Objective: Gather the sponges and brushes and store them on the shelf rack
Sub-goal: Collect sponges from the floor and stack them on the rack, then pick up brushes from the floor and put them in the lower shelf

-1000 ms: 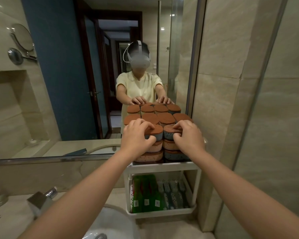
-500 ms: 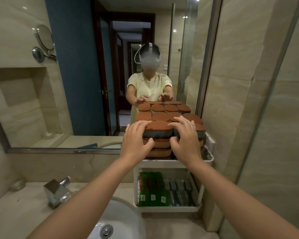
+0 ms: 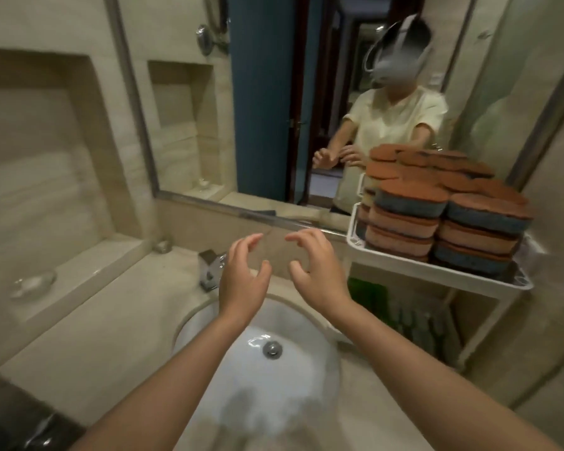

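Left hand [image 3: 241, 281]: you held it empty above the sink [image 3: 302, 369], fingers loosely curled.
Right hand [image 3: 318, 271]: also empty and loosely curled, just beside the left; it was the nearer one to the rack.
Sponges [image 3: 437, 216]: stacked flat on the top tier of the shelf rack [image 3: 437, 272], up and to your right, apart from both hands.
Lower tier: green items [image 3: 368, 292], too blurred to name.
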Demonstrator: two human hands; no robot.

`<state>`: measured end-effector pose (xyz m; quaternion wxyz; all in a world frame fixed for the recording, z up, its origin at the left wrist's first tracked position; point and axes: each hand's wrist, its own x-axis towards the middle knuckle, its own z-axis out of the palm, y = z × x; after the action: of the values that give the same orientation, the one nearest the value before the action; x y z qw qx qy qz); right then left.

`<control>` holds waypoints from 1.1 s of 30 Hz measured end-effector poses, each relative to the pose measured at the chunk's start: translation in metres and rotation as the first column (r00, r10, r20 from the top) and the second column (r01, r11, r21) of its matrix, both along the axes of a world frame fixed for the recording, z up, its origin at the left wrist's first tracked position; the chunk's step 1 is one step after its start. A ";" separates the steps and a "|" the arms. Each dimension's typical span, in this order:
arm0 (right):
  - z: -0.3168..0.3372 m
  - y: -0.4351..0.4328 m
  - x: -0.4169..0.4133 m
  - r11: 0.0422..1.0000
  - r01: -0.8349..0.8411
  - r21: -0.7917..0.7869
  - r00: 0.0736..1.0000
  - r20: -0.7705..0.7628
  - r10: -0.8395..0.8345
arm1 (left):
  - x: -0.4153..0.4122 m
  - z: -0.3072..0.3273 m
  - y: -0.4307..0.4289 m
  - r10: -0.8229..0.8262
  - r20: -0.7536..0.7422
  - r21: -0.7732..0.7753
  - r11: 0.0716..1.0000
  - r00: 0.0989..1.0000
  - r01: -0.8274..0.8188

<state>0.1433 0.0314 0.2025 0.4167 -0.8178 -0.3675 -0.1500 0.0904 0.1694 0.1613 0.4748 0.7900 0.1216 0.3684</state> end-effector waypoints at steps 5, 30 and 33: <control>-0.049 0.054 -0.033 0.976 -0.204 -0.073 0.965 -0.185 0.188 | -0.065 -0.043 0.045 0.190 -0.093 -0.116 0.973 0.977 -0.200; -0.207 0.261 -0.388 0.354 -0.877 -0.324 0.480 -0.601 0.639 | -0.502 -0.185 0.126 0.683 -0.543 -0.284 0.397 0.488 -0.873; -0.228 0.275 -0.438 0.307 -0.892 -0.330 0.451 -0.654 0.607 | -0.559 -0.203 0.129 0.661 -0.612 -0.268 0.343 0.435 -0.900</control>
<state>-0.2948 0.3064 -0.0256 0.1961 -0.6355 -0.6432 0.3795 -0.4684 0.2980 -0.0422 0.4040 0.5024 0.6897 0.3297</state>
